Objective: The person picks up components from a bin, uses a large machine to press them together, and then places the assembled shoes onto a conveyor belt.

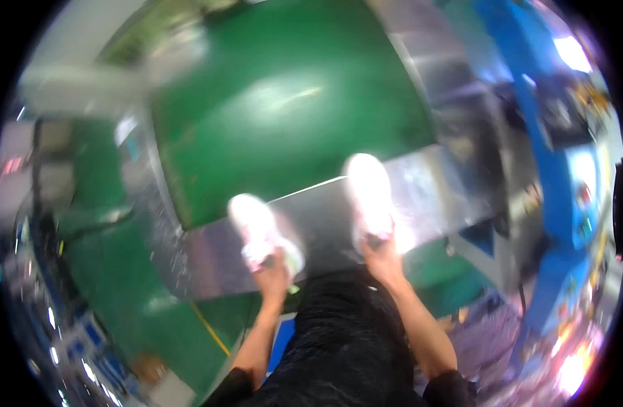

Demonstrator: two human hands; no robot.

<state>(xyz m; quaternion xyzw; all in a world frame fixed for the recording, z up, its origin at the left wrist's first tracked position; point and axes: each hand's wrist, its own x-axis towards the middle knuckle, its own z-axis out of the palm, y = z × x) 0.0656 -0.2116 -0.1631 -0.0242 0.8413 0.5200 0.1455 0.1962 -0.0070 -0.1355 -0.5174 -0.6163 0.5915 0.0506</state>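
Both my forearms reach forward from the lower edge, each ending at a white shoe. My left hand is closed on the heel end of the left white shoe, its toe pointing away from me. My right hand grips the right white shoe at its heel and opening, and this shoe reaches a little farther forward. Both shoes are over a grey metal ledge. Motion blur and glare smear the shoes' detail and hide some fingertips.
Beyond the ledge lies a green surface, framed by grey metal edges. At the right stands blue equipment with bright lights. Green floor with a yellow line is at the lower left. Blurred blue-and-grey items crowd the left rim.
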